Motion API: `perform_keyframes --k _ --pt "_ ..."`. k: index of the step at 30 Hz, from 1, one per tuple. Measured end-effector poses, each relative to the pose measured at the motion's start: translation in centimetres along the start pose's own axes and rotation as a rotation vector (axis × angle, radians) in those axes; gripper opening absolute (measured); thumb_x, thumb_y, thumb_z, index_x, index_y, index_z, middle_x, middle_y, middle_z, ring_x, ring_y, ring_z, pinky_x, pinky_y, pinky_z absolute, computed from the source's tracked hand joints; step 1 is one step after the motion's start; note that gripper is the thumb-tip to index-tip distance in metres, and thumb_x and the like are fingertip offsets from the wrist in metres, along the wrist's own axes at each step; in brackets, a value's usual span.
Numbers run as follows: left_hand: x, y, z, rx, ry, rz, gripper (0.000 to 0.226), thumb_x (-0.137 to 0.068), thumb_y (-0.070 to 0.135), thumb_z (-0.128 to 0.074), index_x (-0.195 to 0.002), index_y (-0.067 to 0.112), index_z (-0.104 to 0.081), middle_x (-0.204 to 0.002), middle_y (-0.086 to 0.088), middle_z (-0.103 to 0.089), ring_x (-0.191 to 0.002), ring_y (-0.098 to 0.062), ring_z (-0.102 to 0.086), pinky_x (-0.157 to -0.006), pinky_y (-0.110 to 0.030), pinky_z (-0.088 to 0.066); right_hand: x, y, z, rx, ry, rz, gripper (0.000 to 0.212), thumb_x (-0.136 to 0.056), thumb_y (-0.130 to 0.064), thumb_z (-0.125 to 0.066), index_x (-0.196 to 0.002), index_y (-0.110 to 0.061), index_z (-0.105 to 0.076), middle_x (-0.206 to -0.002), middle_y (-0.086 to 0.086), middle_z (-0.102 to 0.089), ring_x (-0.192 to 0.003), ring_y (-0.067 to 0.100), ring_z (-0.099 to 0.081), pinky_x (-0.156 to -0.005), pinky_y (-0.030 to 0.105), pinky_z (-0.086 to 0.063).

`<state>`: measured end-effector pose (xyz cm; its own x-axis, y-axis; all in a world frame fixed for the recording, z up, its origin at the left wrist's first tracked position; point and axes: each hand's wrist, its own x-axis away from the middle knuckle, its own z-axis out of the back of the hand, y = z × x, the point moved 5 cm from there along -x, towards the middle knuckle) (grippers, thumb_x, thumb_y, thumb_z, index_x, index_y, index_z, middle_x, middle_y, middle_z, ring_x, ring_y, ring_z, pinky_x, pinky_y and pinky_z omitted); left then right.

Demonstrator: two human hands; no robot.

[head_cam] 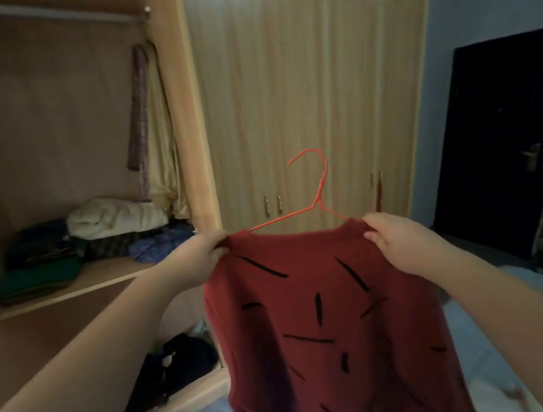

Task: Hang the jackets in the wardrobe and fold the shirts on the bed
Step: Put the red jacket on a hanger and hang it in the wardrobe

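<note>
A dark red jacket (331, 329) with short black strokes hangs in front of me on a thin red wire hanger (320, 192), whose hook points up and left. My left hand (205, 254) pinches the garment's left shoulder. My right hand (395, 236) pinches its right shoulder. The open wardrobe bay (46, 131) lies to the left, with a rail (41, 15) across its top. The jacket's lower part runs out of view at the bottom.
A shelf (77, 290) holds folded clothes, and dark clothes (177, 367) lie in the bay below. Two long garments (151, 118) hang at the bay's right side. Closed wardrobe doors (284, 100) stand ahead, a dark door (503, 140) at right.
</note>
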<state>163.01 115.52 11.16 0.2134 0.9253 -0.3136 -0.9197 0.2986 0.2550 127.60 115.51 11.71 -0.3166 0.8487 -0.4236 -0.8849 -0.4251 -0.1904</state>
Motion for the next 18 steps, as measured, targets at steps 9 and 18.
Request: perform_keyframes --k 9,18 --pt "8.9 -13.2 9.9 -0.093 0.057 0.085 0.021 -0.093 0.008 -0.041 -0.078 0.023 -0.037 -0.084 0.000 -0.052 -0.086 -0.028 -0.055 -0.070 -0.033 -0.032 -6.5 -23.7 -4.8 -0.011 0.142 0.246 0.017 -0.100 -0.029 -0.043 -0.084 -0.025 -0.037 -0.081 -0.003 -0.057 -0.080 0.032 -0.062 -0.062 0.040 -0.044" --pt "17.5 -26.2 18.8 0.026 0.360 0.147 0.012 -0.098 0.038 -0.056 -0.093 0.028 -0.062 -0.086 0.010 -0.068 -0.089 -0.018 -0.064 -0.076 -0.031 -0.047 -12.2 -39.4 -9.6 -0.175 0.085 0.398 0.014 -0.099 -0.039 -0.046 -0.089 -0.029 -0.046 -0.079 -0.010 -0.058 -0.080 0.021 -0.060 -0.064 0.038 -0.043"
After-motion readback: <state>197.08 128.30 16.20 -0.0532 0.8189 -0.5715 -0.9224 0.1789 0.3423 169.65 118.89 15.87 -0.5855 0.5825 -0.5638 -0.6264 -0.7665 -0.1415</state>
